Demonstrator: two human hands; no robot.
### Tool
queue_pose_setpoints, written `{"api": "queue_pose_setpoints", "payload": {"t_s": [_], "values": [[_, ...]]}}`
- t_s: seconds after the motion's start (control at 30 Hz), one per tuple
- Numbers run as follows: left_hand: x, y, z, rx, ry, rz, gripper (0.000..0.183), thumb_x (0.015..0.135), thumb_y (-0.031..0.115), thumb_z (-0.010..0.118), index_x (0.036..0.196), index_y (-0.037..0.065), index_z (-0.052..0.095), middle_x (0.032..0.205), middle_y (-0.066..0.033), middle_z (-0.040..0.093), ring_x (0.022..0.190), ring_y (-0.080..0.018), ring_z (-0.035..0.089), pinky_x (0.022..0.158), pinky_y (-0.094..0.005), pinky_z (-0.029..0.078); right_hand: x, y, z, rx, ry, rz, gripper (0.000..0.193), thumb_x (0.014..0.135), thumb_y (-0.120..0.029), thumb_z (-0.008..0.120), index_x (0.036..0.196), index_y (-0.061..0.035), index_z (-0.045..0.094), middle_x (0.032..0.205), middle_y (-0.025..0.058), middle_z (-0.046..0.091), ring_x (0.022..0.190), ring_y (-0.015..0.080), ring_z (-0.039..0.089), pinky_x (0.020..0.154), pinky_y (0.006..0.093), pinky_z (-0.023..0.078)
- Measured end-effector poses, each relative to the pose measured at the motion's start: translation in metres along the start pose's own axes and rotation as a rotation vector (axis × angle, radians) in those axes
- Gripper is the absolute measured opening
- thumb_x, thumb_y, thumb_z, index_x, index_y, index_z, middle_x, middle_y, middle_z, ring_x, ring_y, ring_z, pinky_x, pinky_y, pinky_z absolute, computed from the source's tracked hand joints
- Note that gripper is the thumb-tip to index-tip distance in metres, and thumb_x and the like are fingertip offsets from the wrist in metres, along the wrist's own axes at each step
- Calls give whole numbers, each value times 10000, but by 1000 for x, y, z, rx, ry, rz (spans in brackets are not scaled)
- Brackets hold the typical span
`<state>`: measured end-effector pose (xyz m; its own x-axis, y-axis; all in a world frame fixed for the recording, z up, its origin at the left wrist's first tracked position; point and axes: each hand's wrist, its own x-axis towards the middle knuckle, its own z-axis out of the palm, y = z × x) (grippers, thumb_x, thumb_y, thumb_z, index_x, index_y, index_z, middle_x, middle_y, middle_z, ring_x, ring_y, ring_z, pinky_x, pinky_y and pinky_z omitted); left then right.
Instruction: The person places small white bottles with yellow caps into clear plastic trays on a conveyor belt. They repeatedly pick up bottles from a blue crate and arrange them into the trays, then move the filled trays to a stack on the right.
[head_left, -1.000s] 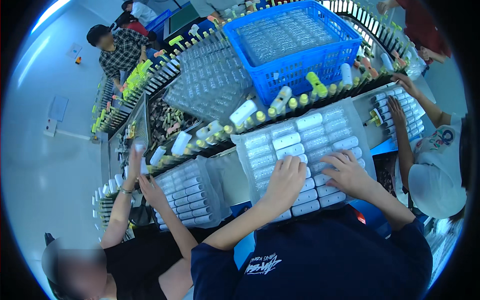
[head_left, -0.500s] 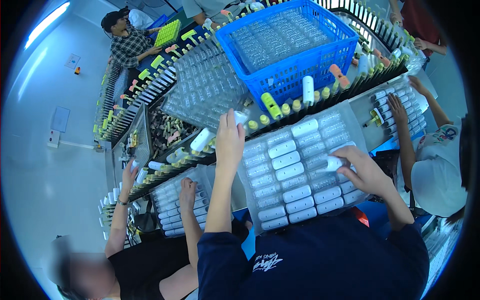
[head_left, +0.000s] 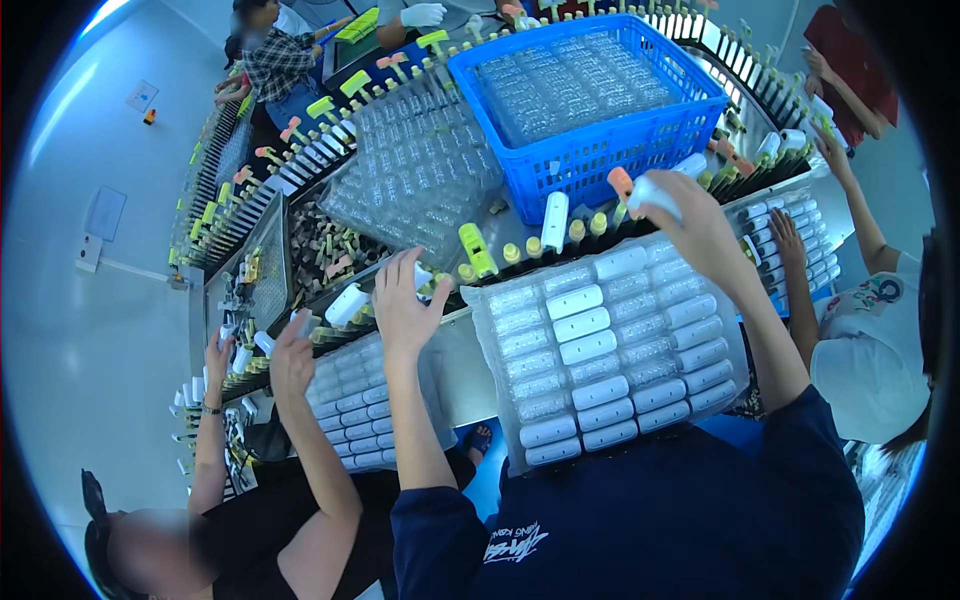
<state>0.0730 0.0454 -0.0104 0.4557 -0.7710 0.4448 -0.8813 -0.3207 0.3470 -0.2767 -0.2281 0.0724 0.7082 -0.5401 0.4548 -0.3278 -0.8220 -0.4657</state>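
Note:
My right hand (head_left: pixel 695 225), smeared a little by motion, is closed round a white plastic casing (head_left: pixel 656 197), beside an orange holder on the conveyor. Above the tray's left far corner, my left hand (head_left: pixel 405 310) has its thumb and fingers apart. Another white casing (head_left: pixel 424 278) shows behind that hand, partly hidden by it. In front of me lies a clear blister tray (head_left: pixel 525 367), partly filled with white oblong casings (head_left: pixel 582 325); several of its cells hold none.
A conveyor of yellow-tipped pegs curves past the tray, carrying a green holder (head_left: pixel 477 250) and a white casing (head_left: pixel 555 222). Beyond it stand a blue basket (head_left: pixel 560 165) of blister trays and more stacked trays (head_left: pixel 415 165). Co-workers' hands work at trays on both sides.
My right hand has risen from the tray to the conveyor with a white casing. My left hand has moved left and its fingers have spread. Holders on the conveyor have shifted left.

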Motion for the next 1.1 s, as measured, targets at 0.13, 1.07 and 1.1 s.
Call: {"api": "queue_pose_setpoints", "payload": {"t_s": [0.13,1.07,1.1], "values": [[-23,22,3,356,296,-81,635,944,368,769,1469,69,574,1527,-183,553,1494,-439,426,1234,-633,284,26,-15,33,128,-37,342,411,1021,-290,722,1291,-1,613,1124,302,722,1086,512,680,914,527,530],[-166,171,-48,-219,-434,252,320,899,159,777,1174,21,689,1127,-123,674,1082,-307,657,1020,-437,507,54,-139,225,-123,-336,-429,578,982,-282,711,1452,-4,523,1532,173,526,1510,351,425,1210,563,396],[-167,172,-49,-203,-439,246,326,895,154,780,1176,17,688,1136,-125,675,1093,-308,657,1028,-439,505,51,-142,229,-116,-370,-419,614,993,-298,702,1492,-2,501,1573,179,499,1548,351,391,1231,583,371]]}}
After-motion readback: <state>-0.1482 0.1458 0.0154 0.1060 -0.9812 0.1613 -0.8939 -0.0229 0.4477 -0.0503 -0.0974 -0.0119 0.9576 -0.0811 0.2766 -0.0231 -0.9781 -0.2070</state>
